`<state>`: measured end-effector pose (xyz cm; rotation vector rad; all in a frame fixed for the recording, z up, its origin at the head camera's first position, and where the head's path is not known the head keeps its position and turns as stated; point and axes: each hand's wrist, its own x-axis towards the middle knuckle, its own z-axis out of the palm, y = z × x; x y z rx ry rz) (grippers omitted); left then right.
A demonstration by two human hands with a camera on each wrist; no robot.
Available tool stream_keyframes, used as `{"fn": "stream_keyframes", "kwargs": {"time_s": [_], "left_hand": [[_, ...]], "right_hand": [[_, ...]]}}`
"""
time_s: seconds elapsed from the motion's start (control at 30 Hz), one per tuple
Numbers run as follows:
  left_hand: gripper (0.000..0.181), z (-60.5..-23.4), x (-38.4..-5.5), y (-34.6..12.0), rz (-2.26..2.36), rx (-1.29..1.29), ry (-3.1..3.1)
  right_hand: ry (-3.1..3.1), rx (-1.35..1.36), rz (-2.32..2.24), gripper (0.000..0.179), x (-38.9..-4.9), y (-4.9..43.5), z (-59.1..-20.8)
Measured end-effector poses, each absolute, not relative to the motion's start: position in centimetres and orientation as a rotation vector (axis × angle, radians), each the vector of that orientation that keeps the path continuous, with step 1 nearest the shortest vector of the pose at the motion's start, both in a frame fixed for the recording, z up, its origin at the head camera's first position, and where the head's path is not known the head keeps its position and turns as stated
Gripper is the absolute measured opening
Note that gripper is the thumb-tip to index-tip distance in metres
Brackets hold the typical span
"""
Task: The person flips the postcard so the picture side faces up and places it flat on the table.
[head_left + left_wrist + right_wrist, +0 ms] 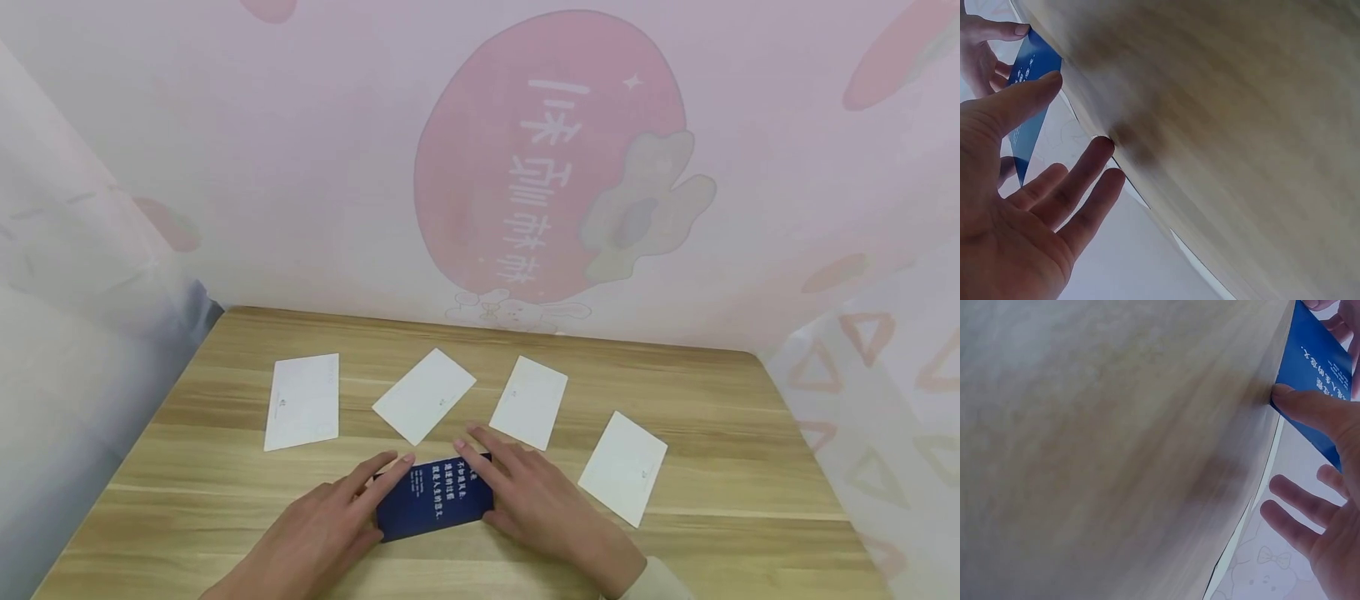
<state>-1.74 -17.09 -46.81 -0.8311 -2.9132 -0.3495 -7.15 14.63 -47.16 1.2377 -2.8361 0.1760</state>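
Observation:
Between my two hands is a dark blue card (431,508) with lines of white Chinese characters, just above or on the table near its front. My left hand (322,525) pinches its left end between thumb and index finger. At the right end my right hand (540,500) pinches it the same way, thumb along the near corner. In the left wrist view the blue card (1034,56) slants past the thumb, while the lower fingers spread off it. From the right wrist, the thumb lies at a corner of the blue card (1313,359), other fingers apart.
Several white cards lie apart beyond my hands: one far left (303,402), a tilted one (424,396), another right of centre (529,402), and one at right (624,468). The wooden table (720,517) ends against a pink-and-white printed curtain (337,167).

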Motion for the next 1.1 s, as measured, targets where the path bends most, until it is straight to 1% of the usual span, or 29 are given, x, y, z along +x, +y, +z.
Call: {"fn": "stream_keyframes", "kwargs": {"time_s": [0.27, 0.5, 0.67, 0.83, 1.1], "left_hand": [[0.103, -46.87, -1.92, -17.41, -0.386, -0.867, -2.957], [0.104, -46.81, -2.09, -17.61, -0.384, -0.921, -2.927], [0.102, -46.73, -2.23, -17.73, -0.39, -0.946, -2.944], [0.097, -46.66, -2.29, -17.8, -0.377, -0.957, -2.956], [0.078, -46.82, -2.46, -17.87, -0.359, -1.007, -2.991]], "right_hand": [[-2.876, 1.256, 0.174, 0.109, -6.98, 14.7, -47.06], [-2.838, 1.281, 0.202, 0.101, -7.17, 14.76, -47.26], [-2.843, 1.284, 0.18, 0.101, -7.14, 14.77, -47.29], [-2.846, 1.3, 0.14, 0.101, -7.09, 14.85, -47.24], [-2.873, 1.327, 0.133, 0.099, -6.95, 15.16, -47.01]]}}
